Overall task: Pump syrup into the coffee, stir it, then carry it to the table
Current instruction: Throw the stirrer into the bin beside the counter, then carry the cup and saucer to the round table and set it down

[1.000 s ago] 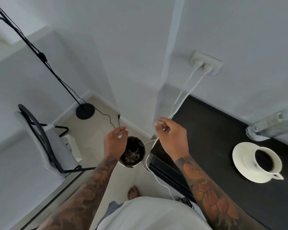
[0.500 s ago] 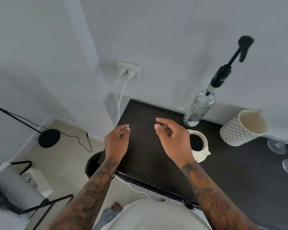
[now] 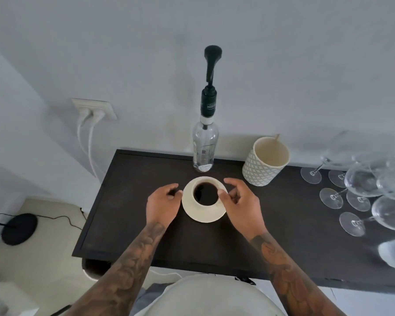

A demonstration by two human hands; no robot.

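So since half a second back your view has swung round to face the worktop [image 3: 146,224] square on, and both hands have dropped in on either side of the coffee, where before they were hanging out over the near left part of it.

Right now the coffee cup [image 3: 206,193] sits on its saucer [image 3: 203,215] dead centre between your hands, full of black coffee. Your left hand [image 3: 162,202] is loosely curled, fingertips just beside the saucer's left rim, holding nothing. Your right hand [image 3: 241,202] is curled around the cup's right side; thumb and fingers look like they're at the rim or the handle, but I can't tell if they've actually closed on it.

The thing that matters next: the syrup bottle [image 3: 205,147] stands upright straight behind the cup, against the wall, long axis vertical, with the pump head [image 3: 212,58] way up top and its spout pointing back toward you. Cup and bottle are near but not touching, so I'd guess the cup has to slide under that spout first. Both hands are about equally near it.

Other containers: the patterned ceramic pot [image 3: 266,161] on the right holds one thin wooden stick, probably your stirrer. The wine glasses [image 3: 360,185] lying further right look empty.
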